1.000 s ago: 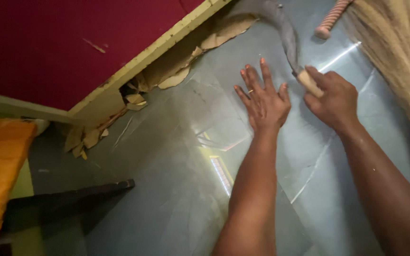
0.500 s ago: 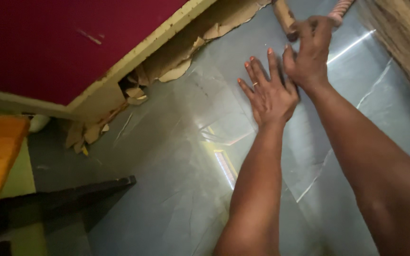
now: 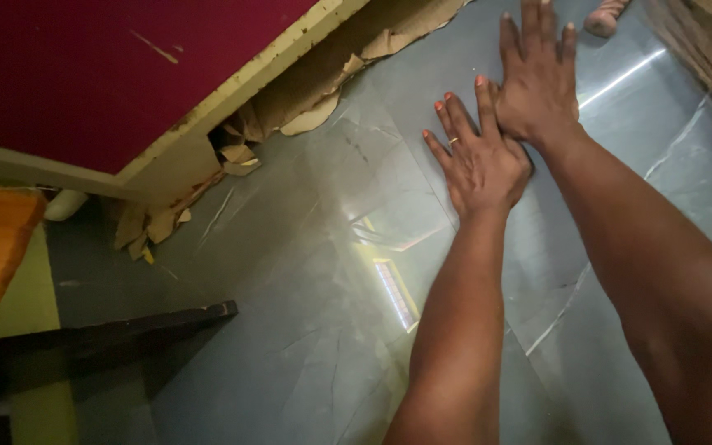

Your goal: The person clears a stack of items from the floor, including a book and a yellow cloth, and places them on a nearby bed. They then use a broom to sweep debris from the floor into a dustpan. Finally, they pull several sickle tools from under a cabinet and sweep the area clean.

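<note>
Gone from the right hand (image 3: 537, 78) is the wooden-handled tool, so both it and the left hand (image 3: 475, 161) lie open-palmed, empty, on the grey floor (image 3: 306, 272).

No packages, labels, signs or screens in view.

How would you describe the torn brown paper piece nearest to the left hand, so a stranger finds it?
Follow the yellow-edged red panel down to the grey floor. Torn brown paper lines that edge; the piece is the pale, curved flap lying flat on the tile, left of the left hand.
</note>
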